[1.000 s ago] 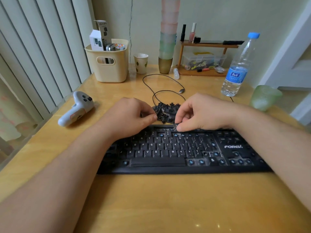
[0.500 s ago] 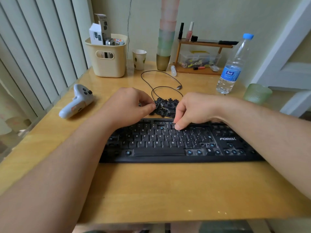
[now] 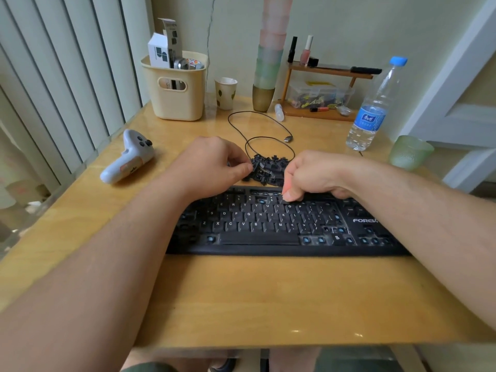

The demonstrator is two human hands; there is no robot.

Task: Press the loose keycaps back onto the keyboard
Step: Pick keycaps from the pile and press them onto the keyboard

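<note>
Right hand lowered, curled, pressing keyboard | left hand pinching keycap

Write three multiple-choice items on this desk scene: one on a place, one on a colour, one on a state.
1. Where does the pile of loose keycaps lie?
A. behind the keyboard
B. in the basket
C. at the table's front edge

2. What colour is the water bottle's cap?
A. red
B. blue
C. white

3. What is the right hand doing?
A. resting flat on the table
B. holding the bottle
C. pressing down on the keyboard's upper rows

Answers: 1 A, the pile sits between the hands, just beyond the keyboard's far edge. 2 B, the cap is plainly blue. 3 C, its curled fingers bear down on the top rows.
</note>
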